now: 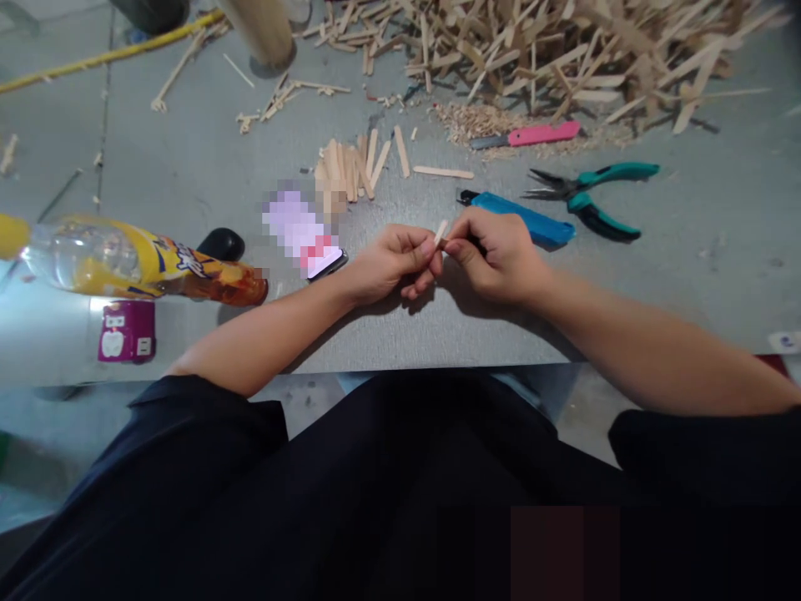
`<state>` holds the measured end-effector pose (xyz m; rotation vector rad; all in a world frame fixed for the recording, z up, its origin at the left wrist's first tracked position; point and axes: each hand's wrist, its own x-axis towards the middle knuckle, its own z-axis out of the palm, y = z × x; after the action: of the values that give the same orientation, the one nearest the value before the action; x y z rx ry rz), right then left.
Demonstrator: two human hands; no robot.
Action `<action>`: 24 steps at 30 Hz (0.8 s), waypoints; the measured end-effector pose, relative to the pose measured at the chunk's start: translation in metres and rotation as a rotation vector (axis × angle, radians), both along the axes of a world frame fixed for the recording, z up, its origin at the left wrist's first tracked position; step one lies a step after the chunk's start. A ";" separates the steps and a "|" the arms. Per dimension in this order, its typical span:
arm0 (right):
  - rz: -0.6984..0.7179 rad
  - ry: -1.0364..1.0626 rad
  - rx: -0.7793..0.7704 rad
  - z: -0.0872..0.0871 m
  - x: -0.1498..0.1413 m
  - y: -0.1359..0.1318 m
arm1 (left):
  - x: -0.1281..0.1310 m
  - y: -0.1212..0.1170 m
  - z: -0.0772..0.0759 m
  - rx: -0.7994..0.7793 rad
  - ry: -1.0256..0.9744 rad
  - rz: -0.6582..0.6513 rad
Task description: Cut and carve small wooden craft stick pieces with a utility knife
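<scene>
A short, pale wooden craft stick (441, 231) is pinched between the thumb and fingers of my left hand (400, 263), its tip pointing up and away. Closed in a pinch, my right hand (494, 255) meets it from the other side, with thumb and forefinger at the stick's lower end; the exact contact is partly hidden. Just behind my right hand lies a blue utility knife (526, 219). Beyond both hands is a loose group of craft sticks (350, 169), with a single stick (444, 173) lying crosswise nearby.
Green-handled pliers (581, 199) and a pink cutter (541, 133) lie at the right. Wood shavings (476, 121) and a large stick pile (563, 50) fill the back. Leftward are a lit phone (300, 225), a tilted-looking bottle (131, 259), a black mouse (224, 244) and a purple box (127, 332).
</scene>
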<state>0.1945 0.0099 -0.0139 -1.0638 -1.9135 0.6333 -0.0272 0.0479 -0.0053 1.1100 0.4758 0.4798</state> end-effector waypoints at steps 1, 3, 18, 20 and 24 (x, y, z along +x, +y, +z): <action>0.005 0.021 0.030 -0.003 -0.001 -0.001 | 0.000 0.000 0.000 -0.003 0.003 -0.006; 0.002 0.047 0.054 -0.004 -0.001 -0.004 | -0.001 0.000 0.001 -0.009 0.008 -0.022; -0.061 0.124 0.053 0.008 -0.010 -0.027 | 0.003 -0.013 0.021 -0.075 0.057 -0.085; -0.014 0.049 0.013 0.014 -0.004 -0.023 | 0.002 -0.013 0.021 -0.074 0.082 -0.072; 0.109 -0.118 -0.118 0.035 0.014 -0.013 | 0.000 -0.012 0.017 -0.070 0.125 -0.118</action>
<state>0.2081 -0.0030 0.0213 -1.0970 -2.0686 0.7676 -0.0274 0.0357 0.0115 1.0978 0.5290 0.2898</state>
